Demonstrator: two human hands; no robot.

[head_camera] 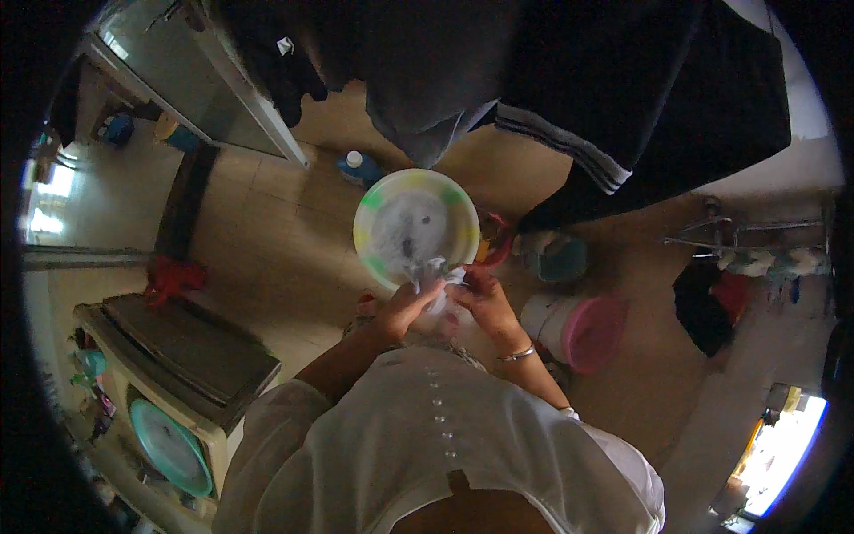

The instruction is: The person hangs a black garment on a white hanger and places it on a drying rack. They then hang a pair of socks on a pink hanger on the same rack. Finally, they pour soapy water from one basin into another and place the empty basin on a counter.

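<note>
My left hand (408,306) and my right hand (482,292) meet at the near rim of a round plastic basin (467,230) marked with green and yellow patches. Between them they grip a small white cloth (437,294), bunched up, its exact kind too blurred to tell. Whitish, foamy water (413,217) fills the basin, with a dark patch in it. Around my right wrist is a silver bangle (518,354).
Dark clothes (440,60) hang above the basin's far side. Behind it stands a blue bottle (357,167) with a white cap. A pink-and-white bucket (590,330) is to the right. At left are a washing machine (193,354) and a glass door (200,73).
</note>
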